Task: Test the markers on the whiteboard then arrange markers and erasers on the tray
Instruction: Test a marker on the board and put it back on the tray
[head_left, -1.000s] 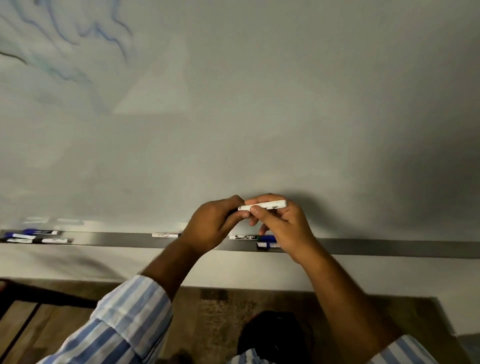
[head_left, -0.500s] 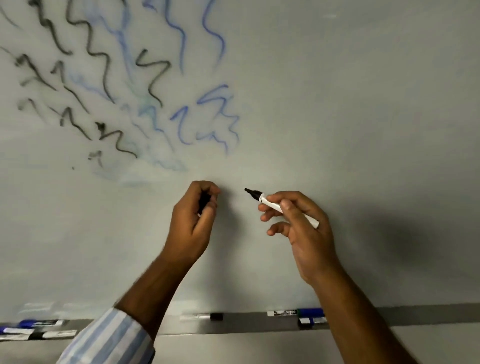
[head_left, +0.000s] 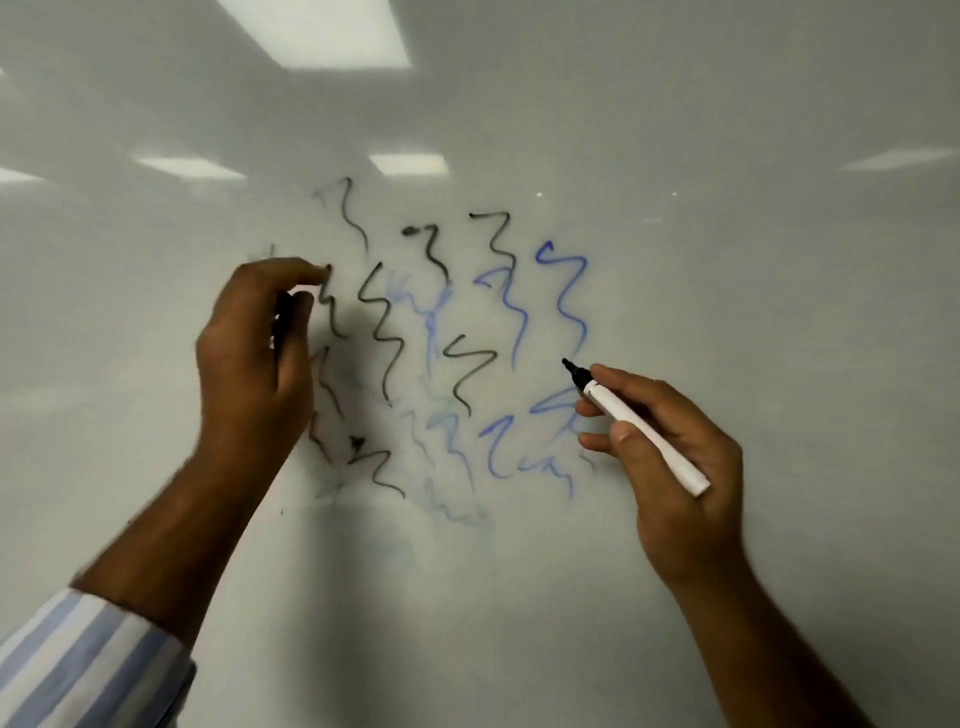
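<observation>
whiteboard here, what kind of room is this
Probably an office or meeting room: a large whiteboard with black and blue test squiggles, and rectangular ceiling light panels reflected in it.

Marker (head_left: 636, 427) uncapped since a second ago; both hands raised from tray to scribbles (head_left: 441, 338).
</observation>
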